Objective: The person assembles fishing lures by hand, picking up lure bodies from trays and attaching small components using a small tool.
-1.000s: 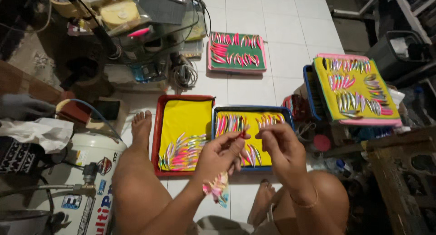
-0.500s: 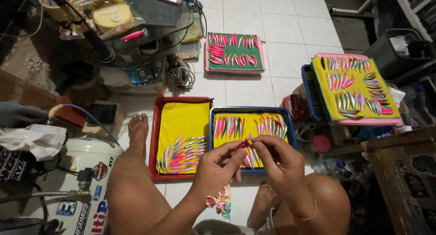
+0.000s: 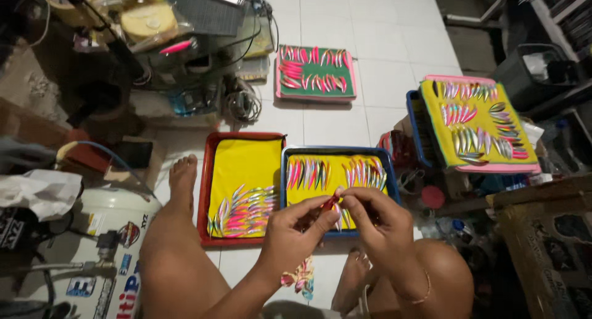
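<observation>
My left hand [image 3: 295, 230] and my right hand [image 3: 377, 217] meet above the near edge of a blue tray [image 3: 338, 153], both pinching one small reddish fishing lure [image 3: 331, 202] between the fingertips. The blue tray has a yellow cloth with two rows of colourful lures [image 3: 311, 173]. To its left a red tray [image 3: 209, 189] holds a yellow cloth with a pile of pink and silver lures [image 3: 243, 213] at its near end. Several more lures [image 3: 299, 277] lie on the tile floor below my left wrist.
A green-lined tray of lures [image 3: 316, 73] lies on the far floor. A yellow-lined pink tray of lures [image 3: 478, 126] rests on stacked items at right. A white bucket [image 3: 102, 245] stands at left by my foot [image 3: 182, 179]. Cluttered tools and cables [image 3: 185, 53] fill the upper left.
Both hands have drawn closer together and slightly nearer to me, now pinching a lure between them. The view has shifted a little.
</observation>
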